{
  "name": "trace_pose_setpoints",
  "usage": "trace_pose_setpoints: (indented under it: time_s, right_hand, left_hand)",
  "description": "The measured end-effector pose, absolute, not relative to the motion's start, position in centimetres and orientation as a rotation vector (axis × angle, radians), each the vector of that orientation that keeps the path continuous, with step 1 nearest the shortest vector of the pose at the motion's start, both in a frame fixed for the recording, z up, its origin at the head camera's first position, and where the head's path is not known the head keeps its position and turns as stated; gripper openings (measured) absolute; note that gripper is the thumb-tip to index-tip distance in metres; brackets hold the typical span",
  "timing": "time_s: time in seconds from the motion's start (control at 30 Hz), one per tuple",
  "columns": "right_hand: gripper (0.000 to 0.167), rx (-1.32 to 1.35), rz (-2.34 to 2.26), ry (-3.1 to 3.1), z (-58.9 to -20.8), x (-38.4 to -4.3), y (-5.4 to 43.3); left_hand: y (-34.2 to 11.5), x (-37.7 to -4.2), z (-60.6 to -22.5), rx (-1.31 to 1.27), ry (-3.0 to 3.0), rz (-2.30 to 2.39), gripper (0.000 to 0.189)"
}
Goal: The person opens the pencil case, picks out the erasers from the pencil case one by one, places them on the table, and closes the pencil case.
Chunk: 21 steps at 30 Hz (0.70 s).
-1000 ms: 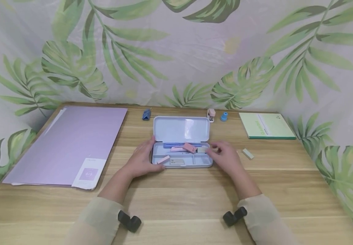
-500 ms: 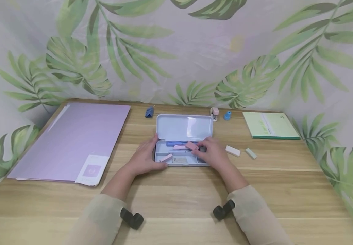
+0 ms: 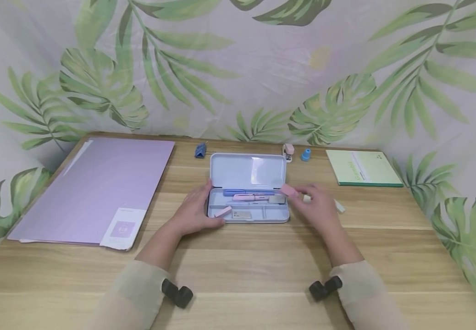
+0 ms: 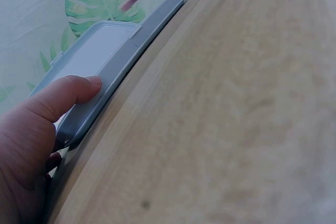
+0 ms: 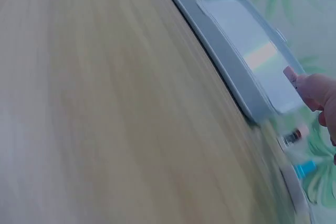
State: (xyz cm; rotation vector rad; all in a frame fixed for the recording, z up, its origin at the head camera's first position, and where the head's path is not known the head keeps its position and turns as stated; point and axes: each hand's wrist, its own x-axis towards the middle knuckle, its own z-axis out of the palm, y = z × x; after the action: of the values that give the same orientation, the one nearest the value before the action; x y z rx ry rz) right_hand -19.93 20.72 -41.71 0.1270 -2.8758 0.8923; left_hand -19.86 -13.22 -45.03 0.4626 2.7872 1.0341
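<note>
A pale blue pencil case [image 3: 238,170] lies with its lid up. My left hand [image 3: 194,211] grips its left end, thumb along the front wall, as the left wrist view also shows. My right hand [image 3: 318,206] pinches a pink eraser [image 3: 289,190] between thumb and fingers, above the right edge of the case. Inside are a blue pen [image 3: 244,193], a pink pen [image 3: 244,197], a grey block [image 3: 277,199], a light pink stick [image 3: 223,211] and a small flat grey piece [image 3: 241,215].
A white eraser [image 3: 307,198] is partly hidden behind my right hand, near a pale green one [image 3: 340,206]. Behind the case are a pink stapler [image 3: 288,152], a blue cone-shaped piece [image 3: 306,155] and a dark blue item [image 3: 200,150]. A purple folder [image 3: 110,188] lies left, a green notebook [image 3: 363,167] right.
A white eraser has come to lie on the table right of the case. My right hand has then taken the pink eraser out of the case and moved right. My left hand keeps its grip.
</note>
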Motion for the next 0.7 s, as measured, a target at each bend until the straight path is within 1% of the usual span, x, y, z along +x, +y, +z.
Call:
trace_pose_setpoints:
  time_s: [0.2, 0.4, 0.53, 0.7]
  right_hand:
    - [0.047, -0.058, 0.856, -2.824, -41.8, -18.3, 26.5]
    - [0.062, -0.283, 0.864, -2.816, -42.3, -17.2, 31.4]
    - [0.066, -0.368, 0.843, -2.852, -42.9, -17.2, 33.4]
    - [0.062, -0.403, 0.814, -2.924, -43.7, -17.5, 34.3]
  left_hand:
    - [-13.2, -19.9, -44.9, 0.455, 2.78, 1.037, 0.122]
    - [-13.2, -20.0, -44.9, 0.43, 2.769, 1.038, 0.121]
    - [-13.3, -20.1, -45.0, 0.439, 2.774, 1.036, 0.121]
    - [-13.2, -20.1, -45.1, 0.457, 2.777, 1.036, 0.121]
